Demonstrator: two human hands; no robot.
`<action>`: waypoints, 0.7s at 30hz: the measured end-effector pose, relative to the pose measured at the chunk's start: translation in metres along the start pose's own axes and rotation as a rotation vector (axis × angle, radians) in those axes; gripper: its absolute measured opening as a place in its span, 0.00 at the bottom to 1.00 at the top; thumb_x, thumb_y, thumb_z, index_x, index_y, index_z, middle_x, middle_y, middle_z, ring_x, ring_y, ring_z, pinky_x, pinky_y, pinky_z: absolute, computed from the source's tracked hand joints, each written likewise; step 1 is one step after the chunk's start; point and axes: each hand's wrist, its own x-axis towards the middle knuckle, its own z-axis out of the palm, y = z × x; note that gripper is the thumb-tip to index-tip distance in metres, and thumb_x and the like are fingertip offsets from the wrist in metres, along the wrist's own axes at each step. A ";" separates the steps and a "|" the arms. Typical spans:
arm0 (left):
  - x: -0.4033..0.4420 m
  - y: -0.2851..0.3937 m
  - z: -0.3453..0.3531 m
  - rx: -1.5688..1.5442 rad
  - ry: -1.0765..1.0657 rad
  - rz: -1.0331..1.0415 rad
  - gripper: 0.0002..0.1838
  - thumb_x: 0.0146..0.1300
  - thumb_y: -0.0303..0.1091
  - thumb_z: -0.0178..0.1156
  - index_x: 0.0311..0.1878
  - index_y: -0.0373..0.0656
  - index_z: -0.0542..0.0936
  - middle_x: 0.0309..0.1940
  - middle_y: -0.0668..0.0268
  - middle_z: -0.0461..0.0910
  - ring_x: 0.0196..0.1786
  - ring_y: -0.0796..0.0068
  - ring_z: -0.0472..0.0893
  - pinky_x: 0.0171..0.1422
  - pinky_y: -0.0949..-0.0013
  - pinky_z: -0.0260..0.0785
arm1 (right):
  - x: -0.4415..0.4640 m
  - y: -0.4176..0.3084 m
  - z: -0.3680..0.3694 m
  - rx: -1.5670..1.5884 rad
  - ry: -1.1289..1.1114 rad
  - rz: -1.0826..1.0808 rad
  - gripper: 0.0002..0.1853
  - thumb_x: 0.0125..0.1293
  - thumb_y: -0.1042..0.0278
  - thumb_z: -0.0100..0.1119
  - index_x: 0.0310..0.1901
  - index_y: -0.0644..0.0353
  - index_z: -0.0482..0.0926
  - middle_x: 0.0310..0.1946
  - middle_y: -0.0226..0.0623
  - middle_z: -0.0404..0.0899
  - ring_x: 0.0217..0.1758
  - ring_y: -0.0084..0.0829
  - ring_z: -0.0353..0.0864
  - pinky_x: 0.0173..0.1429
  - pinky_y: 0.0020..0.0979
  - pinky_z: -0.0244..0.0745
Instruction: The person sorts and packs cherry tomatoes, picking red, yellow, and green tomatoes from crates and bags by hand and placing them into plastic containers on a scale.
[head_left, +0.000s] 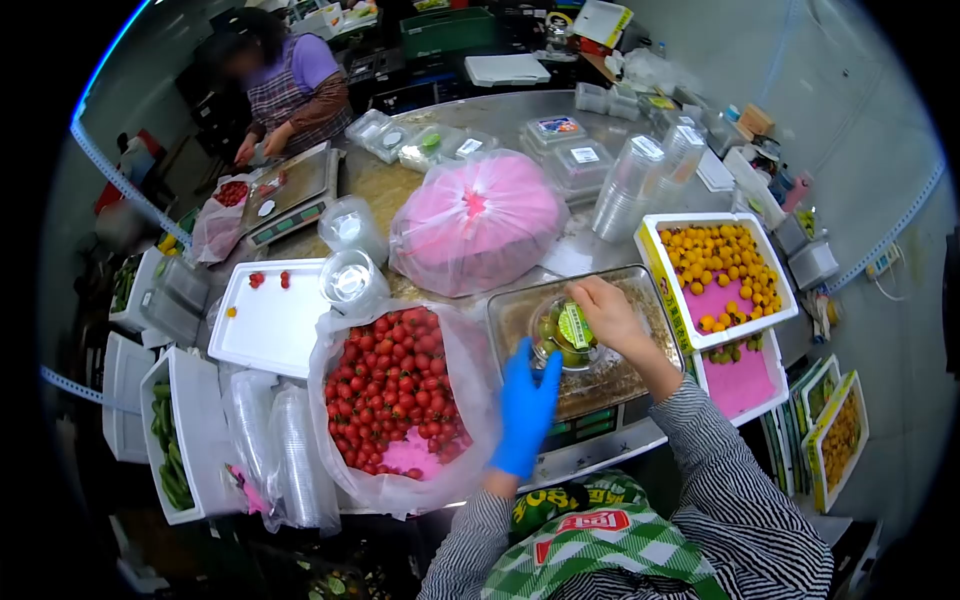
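Observation:
A round clear plastic container [547, 326] with green fruit inside stands on the metal tray of a scale [625, 285]. My left hand [528, 405], in a blue glove, grips its near left side, thumb and fingers apart around the edge. A green-and-white label [575, 325] lies on the container's lid. Bare and curled, my right hand [608, 315] has its fingertips at this label's upper edge; the fingers partly hide where they meet it. Left of the scale is a plastic-lined box of red cherry tomatoes [390, 375].
A pink bag [478, 222] sits behind the scale. Stacked clear cups [630, 190] stand at the back right, beyond a white box of yellow fruit [648, 240]. A white tray [265, 335] lies left. Across the table, a co-worker [300, 95] stands by another scale [290, 195].

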 end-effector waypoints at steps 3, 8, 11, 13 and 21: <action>0.003 -0.001 0.008 -0.081 0.044 -0.094 0.30 0.64 0.42 0.60 0.62 0.32 0.67 0.49 0.53 0.75 0.38 0.72 0.77 0.43 0.69 0.71 | 0.004 -0.002 0.007 -0.057 0.014 -0.074 0.16 0.68 0.62 0.48 0.38 0.67 0.79 0.37 0.51 0.78 0.42 0.50 0.77 0.48 0.43 0.70; -0.002 -0.024 0.031 -0.046 0.171 -0.014 0.28 0.68 0.44 0.52 0.64 0.33 0.65 0.60 0.46 0.69 0.61 0.53 0.71 0.64 0.60 0.63 | 0.002 -0.003 0.014 -0.171 0.042 -0.281 0.15 0.69 0.65 0.44 0.37 0.68 0.78 0.35 0.49 0.77 0.41 0.50 0.76 0.46 0.42 0.70; -0.002 -0.026 0.041 -0.108 0.218 0.023 0.29 0.71 0.43 0.49 0.68 0.35 0.60 0.65 0.48 0.65 0.69 0.57 0.64 0.71 0.64 0.54 | 0.004 -0.001 0.015 -0.115 -0.031 -0.111 0.16 0.70 0.65 0.41 0.38 0.67 0.77 0.36 0.50 0.77 0.42 0.50 0.75 0.48 0.41 0.69; -0.003 -0.032 0.048 -0.154 0.241 0.006 0.29 0.71 0.43 0.49 0.69 0.35 0.59 0.65 0.49 0.64 0.68 0.59 0.65 0.70 0.65 0.56 | 0.003 0.000 0.011 -0.039 -0.116 -0.069 0.18 0.71 0.63 0.40 0.46 0.67 0.77 0.43 0.49 0.78 0.49 0.44 0.76 0.55 0.36 0.68; -0.017 -0.005 0.020 -0.300 0.056 -0.130 0.47 0.62 0.56 0.59 0.70 0.29 0.52 0.67 0.45 0.58 0.70 0.59 0.61 0.72 0.62 0.53 | -0.034 0.056 0.034 1.051 0.040 0.405 0.33 0.71 0.44 0.39 0.67 0.63 0.59 0.64 0.47 0.63 0.67 0.40 0.63 0.68 0.39 0.60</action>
